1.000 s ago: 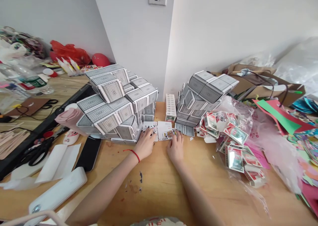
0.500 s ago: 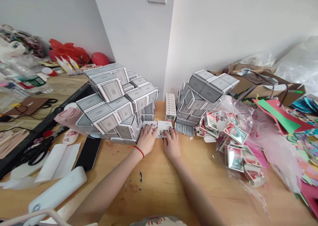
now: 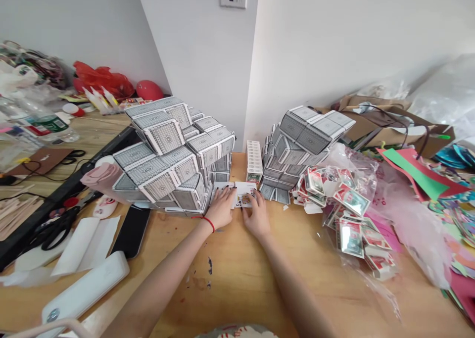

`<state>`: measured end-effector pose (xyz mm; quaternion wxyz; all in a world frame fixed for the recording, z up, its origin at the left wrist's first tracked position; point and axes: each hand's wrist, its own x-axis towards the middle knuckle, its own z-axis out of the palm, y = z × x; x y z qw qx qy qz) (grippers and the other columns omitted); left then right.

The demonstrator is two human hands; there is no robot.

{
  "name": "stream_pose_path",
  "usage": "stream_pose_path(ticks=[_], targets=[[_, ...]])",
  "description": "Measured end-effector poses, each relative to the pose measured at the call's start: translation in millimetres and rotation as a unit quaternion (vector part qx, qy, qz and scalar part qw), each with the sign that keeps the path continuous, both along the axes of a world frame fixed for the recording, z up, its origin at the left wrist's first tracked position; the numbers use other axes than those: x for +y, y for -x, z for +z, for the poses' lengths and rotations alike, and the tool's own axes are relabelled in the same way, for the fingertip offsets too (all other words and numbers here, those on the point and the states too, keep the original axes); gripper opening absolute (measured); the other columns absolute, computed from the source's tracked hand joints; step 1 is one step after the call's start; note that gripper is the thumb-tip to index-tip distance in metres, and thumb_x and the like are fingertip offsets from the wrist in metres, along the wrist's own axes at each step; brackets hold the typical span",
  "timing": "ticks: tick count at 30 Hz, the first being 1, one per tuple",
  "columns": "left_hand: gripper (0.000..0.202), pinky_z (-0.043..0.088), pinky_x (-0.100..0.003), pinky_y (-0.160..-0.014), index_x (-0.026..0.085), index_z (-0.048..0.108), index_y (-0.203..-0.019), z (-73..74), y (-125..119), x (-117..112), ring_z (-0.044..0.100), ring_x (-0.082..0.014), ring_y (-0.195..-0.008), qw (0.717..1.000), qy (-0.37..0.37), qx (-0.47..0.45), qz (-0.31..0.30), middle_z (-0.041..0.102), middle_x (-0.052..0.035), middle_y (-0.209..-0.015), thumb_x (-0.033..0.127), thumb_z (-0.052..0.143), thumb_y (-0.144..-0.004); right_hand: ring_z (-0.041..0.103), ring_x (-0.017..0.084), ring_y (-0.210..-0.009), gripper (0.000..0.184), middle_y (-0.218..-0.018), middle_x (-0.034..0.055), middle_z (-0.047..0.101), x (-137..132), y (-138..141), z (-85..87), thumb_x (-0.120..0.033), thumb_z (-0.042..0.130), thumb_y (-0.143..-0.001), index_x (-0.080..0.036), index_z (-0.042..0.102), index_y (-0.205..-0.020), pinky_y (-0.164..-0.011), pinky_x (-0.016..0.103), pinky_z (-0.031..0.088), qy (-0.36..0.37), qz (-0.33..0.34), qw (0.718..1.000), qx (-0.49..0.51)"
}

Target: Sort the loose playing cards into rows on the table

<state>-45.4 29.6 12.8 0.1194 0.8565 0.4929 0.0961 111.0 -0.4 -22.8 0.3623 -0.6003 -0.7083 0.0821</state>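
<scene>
Two playing cards lie face up, edge to edge, on the wooden table between two stacks of card blocks. A king card [image 3: 245,198] is on the right, and a second card [image 3: 223,185] is mostly hidden by fingers. My left hand [image 3: 221,208], with a red string at the wrist, rests on the left card with its fingers spread. My right hand [image 3: 257,218] has its fingers apart and touches the king card's near and right sides. Patterned grey card backs cover the left stack [image 3: 163,160] and the right stack [image 3: 302,135].
A narrow white box [image 3: 254,160] stands behind the cards. To the right are a heap of small card boxes [image 3: 351,234] and plastic wrap [image 3: 401,229]. A black phone [image 3: 131,231], a white oblong device [image 3: 85,291] and black scissors [image 3: 55,226] lie to the left.
My left hand's fingers have shifted slightly on the left card, and more of the king card's face shows. The right hand stays nearly in place; the view has tilted a little.
</scene>
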Motion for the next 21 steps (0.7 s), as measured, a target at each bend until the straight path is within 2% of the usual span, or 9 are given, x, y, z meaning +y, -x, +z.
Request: stream_pose_path(ticks=[5,10,16,19,21], targets=[[0.078,0.005,-0.05,-0.106,0.011,0.019,-0.134,-7.6,2,-2,0.004,-0.0276,-0.133,0.999,0.012,-0.002,0.039,0.014,-0.0126,-0.144,0.013,0.048,-0.062,0.032,0.027,-0.121,0.046,-0.128,0.0129,0.04,0,0,-2.6,-0.017,0.047,-0.074,-0.019,0.045,-0.12,-0.095,0.047,0.035,0.0,-0.003,1.0,0.018],[0.07,0.007,-0.048,-0.107,0.011,0.023,-0.133,-9.5,4,-1,0.011,-0.0244,-0.132,0.999,-0.01,-0.015,0.045,0.022,-0.0107,-0.142,0.011,0.043,-0.066,0.026,0.028,-0.125,0.041,-0.129,0.0112,0.04,-2,0,-2.9,-0.016,0.047,-0.074,-0.019,0.052,-0.114,-0.096,0.048,0.034,-0.002,0.005,1.0,-0.002],[0.064,0.006,-0.049,-0.107,0.015,0.029,-0.131,-4.4,6,-10,0.015,-0.0252,-0.131,0.999,-0.043,-0.008,0.019,0.024,-0.0092,-0.142,0.016,0.045,-0.069,0.026,0.028,-0.125,0.041,-0.126,0.0108,0.044,-4,0,-0.2,-0.014,0.049,-0.071,-0.019,0.053,-0.111,-0.097,0.047,0.033,-0.016,0.02,1.0,-0.006],[0.062,0.007,-0.049,-0.108,0.017,0.031,-0.131,1.6,5,-19,0.014,-0.0257,-0.131,0.998,-0.06,-0.008,0.017,0.025,-0.008,-0.141,0.017,0.045,-0.071,0.027,0.028,-0.124,0.044,-0.125,0.0117,0.044,-5,0,3.8,-0.015,0.05,-0.07,-0.018,0.051,-0.114,-0.096,0.048,0.033,-0.031,0.022,0.999,0.016],[0.064,0.008,-0.049,-0.107,0.017,0.029,-0.132,6.1,3,-26,0.011,-0.0268,-0.132,0.997,-0.073,-0.017,0.013,0.024,-0.008,-0.142,0.018,0.047,-0.07,0.032,0.026,-0.121,0.043,-0.121,0.012,0.047,-7,-2,5.9,-0.016,0.048,-0.072,-0.018,0.049,-0.114,-0.096,0.046,0.033,-0.051,0.008,0.997,0.057]])
